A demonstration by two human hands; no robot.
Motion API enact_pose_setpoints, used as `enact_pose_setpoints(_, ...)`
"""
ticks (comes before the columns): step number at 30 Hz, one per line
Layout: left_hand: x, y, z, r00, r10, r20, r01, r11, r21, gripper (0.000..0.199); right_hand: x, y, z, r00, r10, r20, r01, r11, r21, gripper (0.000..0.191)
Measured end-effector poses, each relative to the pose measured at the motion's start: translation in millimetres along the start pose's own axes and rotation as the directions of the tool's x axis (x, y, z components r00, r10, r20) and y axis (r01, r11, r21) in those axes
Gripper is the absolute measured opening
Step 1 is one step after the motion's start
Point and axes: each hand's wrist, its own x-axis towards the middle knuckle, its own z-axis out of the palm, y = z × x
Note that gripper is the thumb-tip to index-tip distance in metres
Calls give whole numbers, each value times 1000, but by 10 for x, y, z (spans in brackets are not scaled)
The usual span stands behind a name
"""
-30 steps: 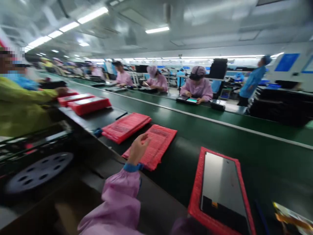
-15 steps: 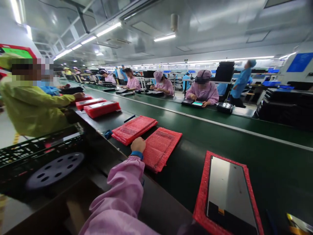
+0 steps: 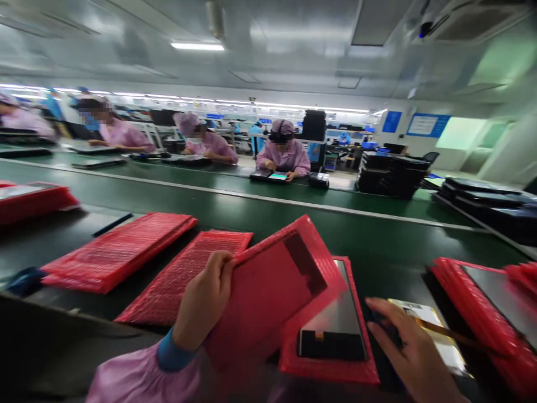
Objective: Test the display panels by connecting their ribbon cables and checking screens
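My left hand grips the edge of a red bubble-wrap bag, raised and tilted over the bench; a flat panel with a dark band shows through the film. Partly behind it, a grey-and-black display panel lies on another red bubble-wrap sleeve. At the right, my right hand is slightly blurred, thumb and fingers apart around a dark bluish object too unclear to name. Next to that hand lies a silver pack with yellow edges, crossed by a brownish strip.
Red bubble-wrap packs lie to the left, and a red stack with a panel on top stands at the right. Across the green conveyor belt, co-workers in pink sit at work. Black trays are piled beyond.
The view has swung right. My left hand, before at the red packs on the bench, now holds a red bag up near the display panel. My right hand has come into view.
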Motion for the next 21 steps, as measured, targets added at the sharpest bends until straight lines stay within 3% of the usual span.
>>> enact_pose_setpoints(3, -124, 187, 64, 990, 139, 21, -135, 983, -122, 22, 210, -185, 59, 998, 47, -40, -46, 999, 25, 35)
enact_pose_setpoints(8, -204, 325, 179, 972, 234, 2, -230, 960, -159, 20, 256, -328, 147, 989, 78, -125, -64, 992, 111, 10)
enact_pose_setpoints(10, -221, 333, 232, 971, 237, 4, -234, 961, -145, 20, 189, -321, 146, 984, 79, -159, -54, 987, 151, 11)
enact_pose_setpoints(13, -249, 328, 295, 970, 241, 20, -237, 964, -122, 20, 97, -245, 121, 982, 162, -97, -129, 951, 281, 13)
enact_pose_setpoints(16, -290, 354, 323, 968, 251, 26, -245, 958, -149, 18, 77, -173, 112, 962, 271, 24, -251, 852, 459, 23)
enact_pose_setpoints(19, -349, 432, 326, 957, 284, 54, -267, 942, -204, 17, 88, -200, 163, 957, 212, 200, -289, 772, 566, 25)
enact_pose_setpoints(21, -384, 486, 326, 940, 323, 107, -289, 925, -248, 16, 71, -246, 218, 964, 178, 196, -257, 807, 532, 27)
